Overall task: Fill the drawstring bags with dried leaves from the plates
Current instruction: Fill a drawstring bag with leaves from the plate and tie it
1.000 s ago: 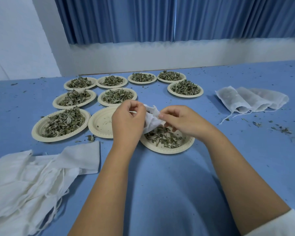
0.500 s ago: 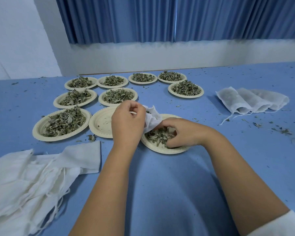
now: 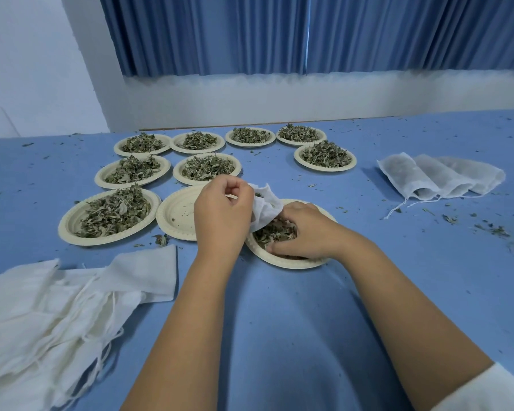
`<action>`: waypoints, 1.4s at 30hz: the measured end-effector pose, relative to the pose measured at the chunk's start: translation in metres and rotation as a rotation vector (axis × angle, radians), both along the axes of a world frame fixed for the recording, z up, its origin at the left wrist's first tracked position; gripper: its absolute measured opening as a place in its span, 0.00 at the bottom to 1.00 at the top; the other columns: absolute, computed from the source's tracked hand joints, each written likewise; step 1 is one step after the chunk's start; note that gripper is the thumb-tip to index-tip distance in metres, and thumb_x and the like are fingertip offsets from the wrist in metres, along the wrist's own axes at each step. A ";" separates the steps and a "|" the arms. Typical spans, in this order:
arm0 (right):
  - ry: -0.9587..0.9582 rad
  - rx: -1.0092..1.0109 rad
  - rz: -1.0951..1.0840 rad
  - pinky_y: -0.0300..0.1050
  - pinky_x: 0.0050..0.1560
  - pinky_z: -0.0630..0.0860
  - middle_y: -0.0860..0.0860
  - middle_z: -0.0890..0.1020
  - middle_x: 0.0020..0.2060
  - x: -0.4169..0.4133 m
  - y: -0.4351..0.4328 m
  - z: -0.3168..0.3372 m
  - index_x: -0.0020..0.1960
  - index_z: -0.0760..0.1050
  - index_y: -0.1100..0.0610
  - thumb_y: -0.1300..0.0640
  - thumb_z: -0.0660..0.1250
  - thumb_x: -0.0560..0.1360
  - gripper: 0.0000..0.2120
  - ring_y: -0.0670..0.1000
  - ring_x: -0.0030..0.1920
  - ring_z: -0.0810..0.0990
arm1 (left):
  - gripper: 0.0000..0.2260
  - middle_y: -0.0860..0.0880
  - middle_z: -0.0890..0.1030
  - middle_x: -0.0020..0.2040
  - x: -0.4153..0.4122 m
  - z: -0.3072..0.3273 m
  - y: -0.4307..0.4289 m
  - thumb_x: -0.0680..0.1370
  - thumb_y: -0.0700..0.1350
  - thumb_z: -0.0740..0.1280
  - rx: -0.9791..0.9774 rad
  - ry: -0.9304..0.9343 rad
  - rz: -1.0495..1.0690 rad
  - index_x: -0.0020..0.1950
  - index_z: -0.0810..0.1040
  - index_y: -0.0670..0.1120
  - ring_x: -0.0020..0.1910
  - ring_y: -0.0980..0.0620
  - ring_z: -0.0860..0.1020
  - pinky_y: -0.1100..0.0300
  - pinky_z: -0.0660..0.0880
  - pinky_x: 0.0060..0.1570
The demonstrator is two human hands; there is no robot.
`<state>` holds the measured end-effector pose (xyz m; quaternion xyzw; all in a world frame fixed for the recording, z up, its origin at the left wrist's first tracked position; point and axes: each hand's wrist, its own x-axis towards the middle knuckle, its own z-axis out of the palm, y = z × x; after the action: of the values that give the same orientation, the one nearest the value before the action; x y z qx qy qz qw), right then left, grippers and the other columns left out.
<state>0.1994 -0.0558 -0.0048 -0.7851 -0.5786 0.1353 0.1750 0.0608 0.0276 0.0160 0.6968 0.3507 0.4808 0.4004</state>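
Note:
My left hand (image 3: pixel 221 216) pinches the rim of a small white drawstring bag (image 3: pixel 264 207), holding it over the near plate (image 3: pixel 282 261). My right hand (image 3: pixel 301 231) lies in that plate, its fingers curled around a clump of dried leaves (image 3: pixel 275 232) just below the bag's mouth. An empty plate (image 3: pixel 175 215) sits to the left of it. Several more plates heaped with dried leaves, such as one at the near left (image 3: pixel 110 215), stand further left and behind.
A pile of flat white bags (image 3: pixel 42 307) with loose strings lies at the near left. Filled bags (image 3: pixel 436 178) lie in a row at the right. Leaf crumbs (image 3: pixel 487 229) dot the blue table (image 3: pixel 279 336). A wall and blue curtain stand behind.
My right hand has dropped from the bag's mouth into the near plate and closed on leaves. My left hand has kept hold of the bag in the same place.

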 end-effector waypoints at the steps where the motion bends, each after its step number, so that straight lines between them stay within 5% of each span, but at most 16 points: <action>1: 0.010 0.010 0.009 0.47 0.68 0.63 0.46 0.70 0.59 -0.002 0.002 -0.001 0.68 0.70 0.41 0.45 0.71 0.70 0.27 0.52 0.65 0.64 | 0.07 0.52 0.81 0.40 0.000 0.000 0.000 0.77 0.44 0.65 -0.003 0.000 -0.001 0.40 0.76 0.54 0.40 0.46 0.81 0.51 0.78 0.44; 8: 0.023 0.173 0.109 0.49 0.62 0.70 0.49 0.79 0.57 -0.014 0.007 -0.002 0.61 0.77 0.47 0.55 0.70 0.72 0.18 0.54 0.59 0.74 | 0.07 0.52 0.81 0.39 0.001 0.001 -0.002 0.77 0.44 0.65 -0.006 0.005 -0.015 0.40 0.75 0.54 0.41 0.47 0.81 0.53 0.77 0.44; 11: 0.064 0.194 0.091 0.40 0.55 0.71 0.47 0.81 0.57 -0.012 0.007 -0.004 0.60 0.80 0.50 0.58 0.72 0.73 0.16 0.49 0.56 0.76 | 0.05 0.51 0.81 0.39 0.000 0.000 -0.001 0.77 0.44 0.65 -0.010 0.009 -0.021 0.42 0.77 0.52 0.41 0.46 0.81 0.52 0.77 0.44; 18: 0.028 0.123 -0.013 0.30 0.45 0.67 0.35 0.73 0.42 0.011 -0.005 0.008 0.55 0.81 0.43 0.50 0.72 0.73 0.10 0.40 0.49 0.72 | 0.04 0.52 0.81 0.40 0.000 0.001 -0.002 0.77 0.44 0.65 -0.012 0.013 -0.011 0.43 0.77 0.51 0.41 0.47 0.81 0.53 0.77 0.43; 24: 0.218 -0.012 -0.109 0.34 0.42 0.71 0.41 0.76 0.51 0.021 -0.018 0.019 0.58 0.74 0.40 0.51 0.65 0.75 0.13 0.42 0.48 0.78 | 0.04 0.48 0.82 0.41 -0.001 0.003 -0.003 0.77 0.44 0.65 -0.050 0.005 -0.038 0.43 0.77 0.50 0.41 0.43 0.81 0.44 0.79 0.46; 29: 0.116 -0.197 -0.046 0.36 0.50 0.67 0.43 0.69 0.58 0.019 -0.024 0.023 0.69 0.66 0.38 0.53 0.69 0.71 0.29 0.39 0.55 0.73 | 0.05 0.49 0.82 0.40 -0.002 0.004 -0.004 0.77 0.45 0.65 -0.058 0.008 -0.039 0.42 0.77 0.52 0.41 0.44 0.82 0.44 0.79 0.46; 33: 0.130 -0.153 -0.012 0.38 0.55 0.69 0.44 0.65 0.65 0.017 -0.024 0.021 0.72 0.61 0.35 0.55 0.72 0.71 0.36 0.44 0.60 0.73 | 0.04 0.49 0.82 0.41 -0.001 0.004 -0.004 0.77 0.44 0.65 -0.055 0.015 -0.038 0.43 0.77 0.51 0.42 0.44 0.82 0.44 0.79 0.47; 38: 0.114 -0.031 0.066 0.35 0.53 0.66 0.46 0.68 0.63 0.010 -0.014 0.015 0.66 0.69 0.36 0.53 0.74 0.73 0.27 0.46 0.54 0.73 | 0.05 0.48 0.82 0.40 -0.002 0.004 -0.005 0.77 0.44 0.65 -0.053 0.007 -0.035 0.42 0.77 0.52 0.41 0.45 0.81 0.44 0.79 0.46; 42: 0.071 0.043 0.055 0.36 0.50 0.67 0.43 0.75 0.52 0.004 -0.002 0.006 0.65 0.76 0.44 0.54 0.74 0.73 0.21 0.42 0.46 0.73 | 0.07 0.49 0.82 0.38 -0.003 0.006 -0.006 0.77 0.44 0.65 -0.047 -0.022 -0.019 0.41 0.76 0.54 0.39 0.46 0.81 0.45 0.79 0.45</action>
<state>0.2037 -0.0573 0.0013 -0.7596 -0.5961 0.1555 0.2085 0.0581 0.0217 0.0220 0.6852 0.3507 0.4763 0.4249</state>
